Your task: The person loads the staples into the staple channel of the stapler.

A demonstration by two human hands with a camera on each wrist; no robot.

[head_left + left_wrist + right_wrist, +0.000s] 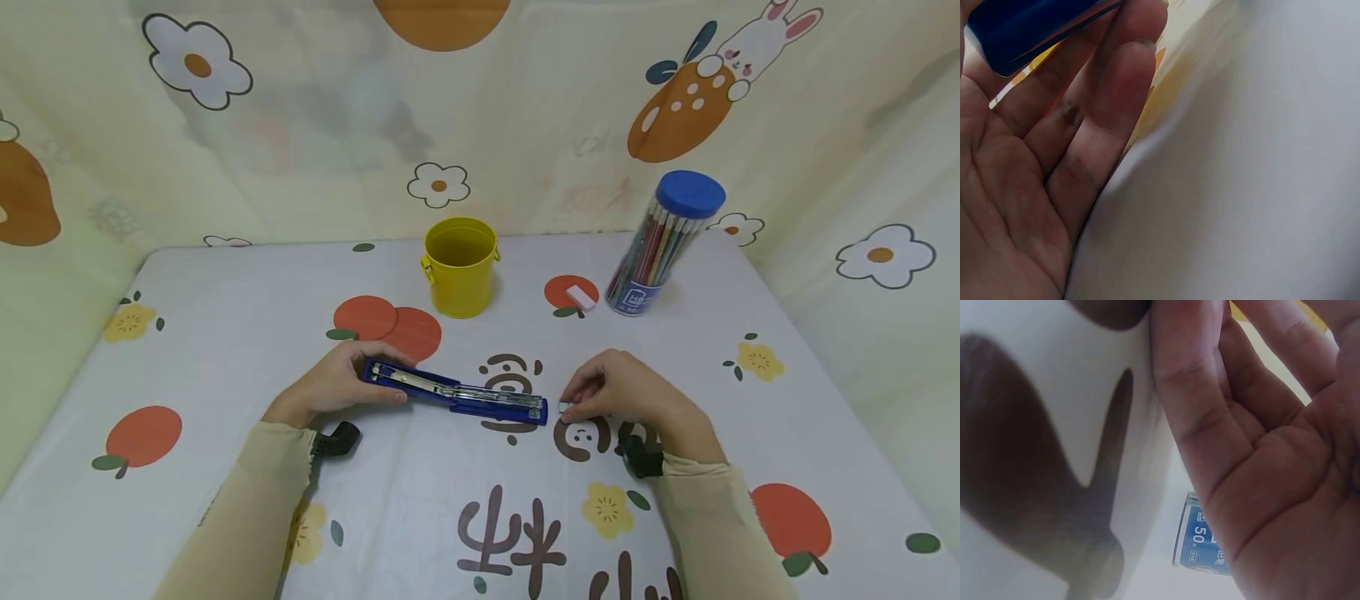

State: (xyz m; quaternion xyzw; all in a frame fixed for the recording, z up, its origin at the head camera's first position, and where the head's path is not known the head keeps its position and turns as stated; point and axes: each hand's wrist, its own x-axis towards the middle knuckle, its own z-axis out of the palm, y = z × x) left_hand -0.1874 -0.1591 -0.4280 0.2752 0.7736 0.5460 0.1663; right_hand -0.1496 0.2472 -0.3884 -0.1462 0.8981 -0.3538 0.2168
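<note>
A blue stapler [457, 392] lies opened out lengthwise, its metal channel facing up. My left hand [341, 383] grips its left end, the thumb along the near side and fingers on the far side. In the left wrist view, the stapler's blue end [1029, 31] shows at the fingers. Just off the stapler's right end, my right hand [622, 392] pinches a small silvery-white piece [564, 407] between thumb and forefinger. That piece is too small to identify surely, and it is hidden in the right wrist view, where the right hand [1254, 444] shows curved fingers.
Behind the stapler stands a yellow bucket [462, 283]. A tilted-looking clear tube of pencils [652, 250] with a blue lid is at the back right. A small white-and-pink eraser [581, 297] lies left of the tube. A patterned cloth [225, 333] covers the table.
</note>
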